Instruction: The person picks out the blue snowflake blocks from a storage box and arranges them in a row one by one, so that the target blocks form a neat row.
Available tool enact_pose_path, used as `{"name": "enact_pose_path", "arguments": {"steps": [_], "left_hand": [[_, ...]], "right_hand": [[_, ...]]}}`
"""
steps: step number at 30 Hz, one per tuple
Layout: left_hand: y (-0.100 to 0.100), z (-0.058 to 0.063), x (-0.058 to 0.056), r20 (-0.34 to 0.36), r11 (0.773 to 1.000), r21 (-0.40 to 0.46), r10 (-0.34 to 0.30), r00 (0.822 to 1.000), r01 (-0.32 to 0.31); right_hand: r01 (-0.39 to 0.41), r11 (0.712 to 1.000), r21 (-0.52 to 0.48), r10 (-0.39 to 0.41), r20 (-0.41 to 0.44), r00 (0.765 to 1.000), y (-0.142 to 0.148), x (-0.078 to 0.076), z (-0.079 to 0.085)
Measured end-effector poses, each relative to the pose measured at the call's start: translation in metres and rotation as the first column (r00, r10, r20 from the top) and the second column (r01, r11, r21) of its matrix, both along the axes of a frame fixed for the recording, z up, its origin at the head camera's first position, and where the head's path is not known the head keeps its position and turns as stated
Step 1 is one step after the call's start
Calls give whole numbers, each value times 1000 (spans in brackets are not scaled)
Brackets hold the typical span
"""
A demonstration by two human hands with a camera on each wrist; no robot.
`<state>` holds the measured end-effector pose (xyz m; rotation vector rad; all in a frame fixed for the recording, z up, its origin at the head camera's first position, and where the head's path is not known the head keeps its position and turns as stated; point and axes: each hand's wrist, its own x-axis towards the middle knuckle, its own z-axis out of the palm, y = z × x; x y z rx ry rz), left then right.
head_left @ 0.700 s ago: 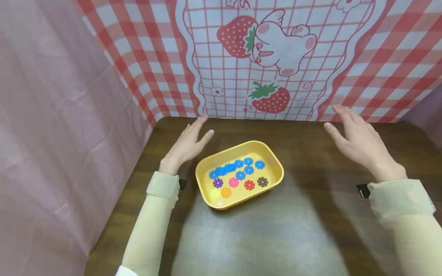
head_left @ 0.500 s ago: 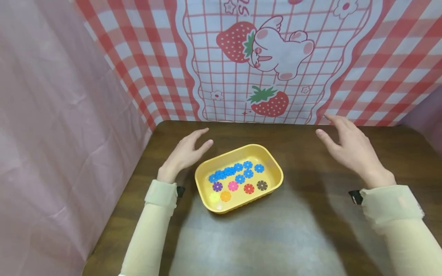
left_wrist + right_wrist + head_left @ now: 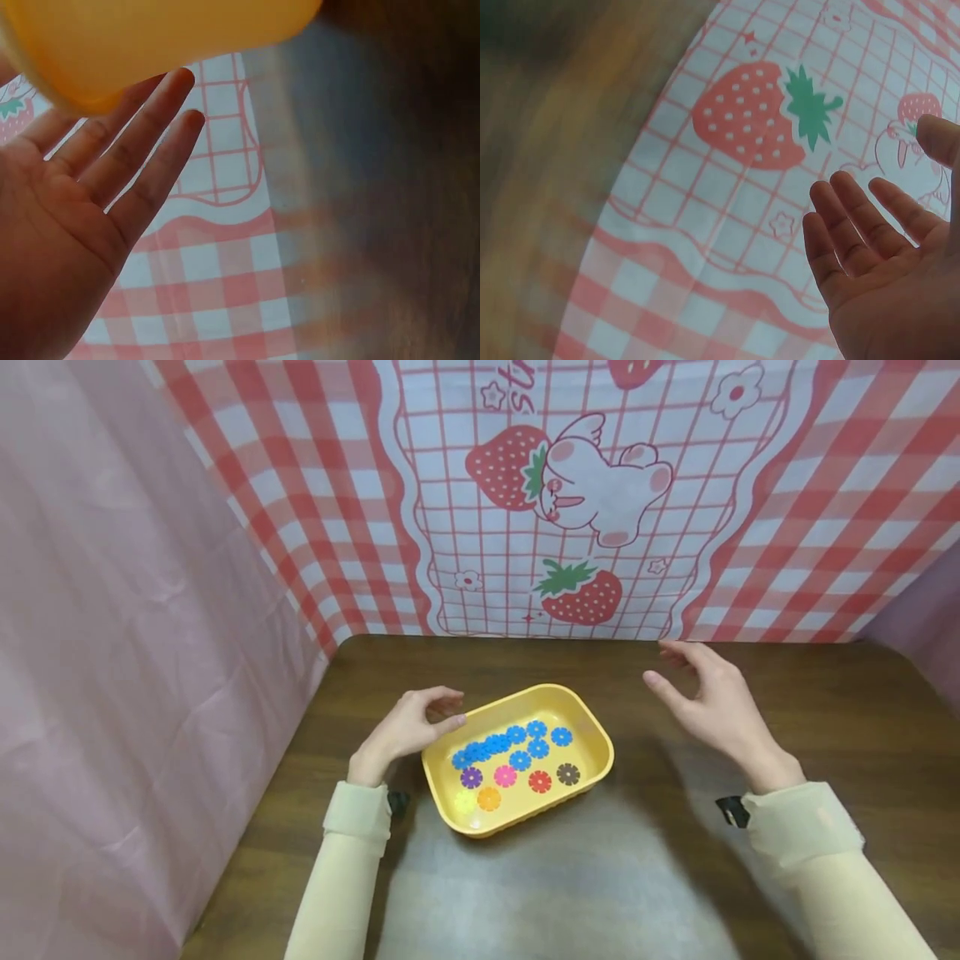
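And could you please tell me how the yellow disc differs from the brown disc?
The yellow disc is bright and nearly blends into the tray, while the brown disc is dark and stands out. In the head view, the yellow disc lies towards the tray's left end, beside the orange disc; the brown disc lies towards its right end, beside the red disc. Both are round and look similar in size.

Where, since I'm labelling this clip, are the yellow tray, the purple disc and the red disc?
Yellow tray (image 3: 516,795): head view, on a bare part of its floor.
Purple disc (image 3: 471,777): head view, on its centre.
Red disc (image 3: 540,782): head view, on its centre.
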<state>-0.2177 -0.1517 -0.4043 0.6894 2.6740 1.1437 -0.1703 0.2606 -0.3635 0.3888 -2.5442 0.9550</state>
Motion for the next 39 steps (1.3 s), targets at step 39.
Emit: {"name": "enact_pose_path", "arguments": {"steps": [39], "left_hand": [[8,-12,-7,-12,991,-127,-48,999,46]], "right_hand": [[-248,967,64,234,176,956,-108,-9,-59]]}}
